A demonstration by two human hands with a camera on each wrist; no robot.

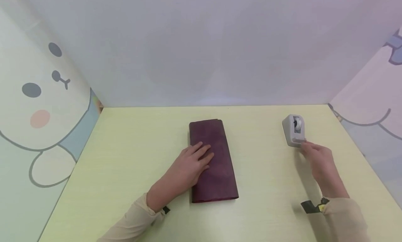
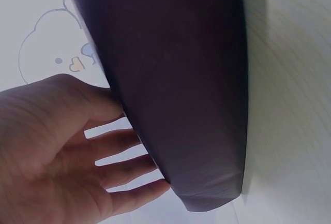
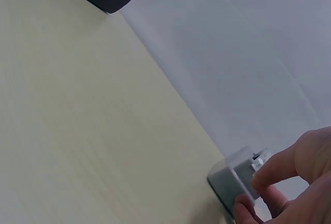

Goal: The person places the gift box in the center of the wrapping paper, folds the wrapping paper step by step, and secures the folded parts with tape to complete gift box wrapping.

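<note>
A long flat package wrapped in dark maroon paper (image 1: 216, 175) lies lengthwise on the table. My left hand (image 1: 190, 163) rests on its upper face near the left edge, fingers spread and relaxed. In the left wrist view the fingertips press along the edge of the maroon package (image 2: 176, 79). Farther right stands a grey tape dispenser (image 1: 292, 128) with a roll of clear tape in it. At its cutter end, my right hand (image 1: 320, 163) pinches the tape's end between thumb and forefinger. The right wrist view has those fingers close against the tape dispenser (image 3: 230, 185).
The pale yellow table (image 1: 141, 137) meets a plain whitish back wall (image 1: 216, 53). Side panels with cartoon animals (image 1: 41, 106) flank it on the left and right. A dark strap end (image 1: 309, 207) sticks out from the right cuff.
</note>
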